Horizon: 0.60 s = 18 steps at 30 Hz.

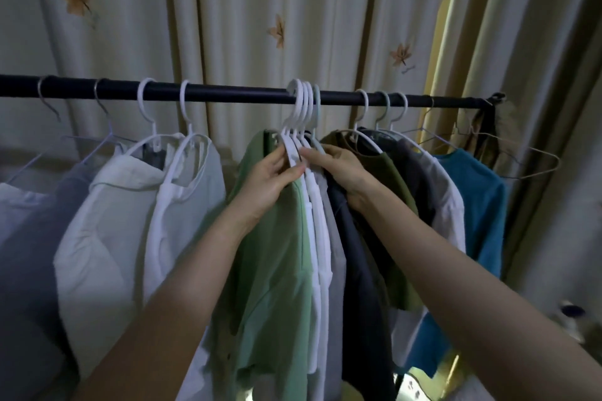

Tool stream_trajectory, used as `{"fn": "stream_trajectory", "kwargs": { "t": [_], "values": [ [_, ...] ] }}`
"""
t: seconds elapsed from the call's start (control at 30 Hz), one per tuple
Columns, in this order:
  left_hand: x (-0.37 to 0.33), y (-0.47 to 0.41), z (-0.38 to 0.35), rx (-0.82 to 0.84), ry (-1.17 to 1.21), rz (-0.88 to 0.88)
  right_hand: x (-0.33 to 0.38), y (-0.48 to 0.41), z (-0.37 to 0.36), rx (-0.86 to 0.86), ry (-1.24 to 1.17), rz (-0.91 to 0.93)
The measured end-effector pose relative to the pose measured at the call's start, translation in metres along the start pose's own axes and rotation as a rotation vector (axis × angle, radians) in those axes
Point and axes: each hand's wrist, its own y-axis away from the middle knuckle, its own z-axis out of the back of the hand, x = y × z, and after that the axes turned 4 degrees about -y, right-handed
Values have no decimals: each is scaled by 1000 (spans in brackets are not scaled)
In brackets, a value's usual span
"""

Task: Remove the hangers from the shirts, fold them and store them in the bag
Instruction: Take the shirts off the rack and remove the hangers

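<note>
While my left hand (273,179) grips the green shirt's hanger (291,148) — its hook on the rail (228,95) straight above, nearer this hand — my right hand (340,169) touches neighbouring hangers (313,202) (whether pinching, I cannot tell).

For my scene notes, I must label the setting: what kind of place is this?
Probably a room at home, perhaps a bedroom: shirts on hangers fill a dark clothes rail, and leaf-patterned curtains hang right behind it.
</note>
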Motion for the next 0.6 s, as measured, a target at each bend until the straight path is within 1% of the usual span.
{"fn": "stream_trajectory", "kwargs": {
  "t": [0.1, 0.2, 0.27, 0.33, 0.37, 0.43, 0.5, 0.53, 0.57, 0.6],
  "values": [
    [15, 33, -18, 40, -144, 24, -21, 33, 7, -14, 109, -59],
    [29, 53, -24, 81, -295, 85, -38, 62, 10, 6, 97, -138],
    [35, 62, -23, 158, -372, 37, -49, 79, 10, -23, 54, -188],
    [43, 69, -20, 207, -436, 20, -56, 94, 10, -72, 60, -228],
    [47, 73, -16, 196, -464, 22, -59, 101, 9, -93, 88, -247],
    [55, 81, -7, 97, -481, 14, -64, 119, 6, -98, 161, -295],
    [60, 86, 7, -6, -500, 3, -72, 136, 0, -57, 232, -332],
    [60, 88, 14, 1, -506, 14, -74, 144, -4, -23, 246, -344],
    [59, 88, 20, 67, -504, 37, -76, 151, -9, 9, 242, -350],
    [57, 88, 24, 178, -503, 64, -75, 159, -12, 40, 231, -348]
  ]
}}
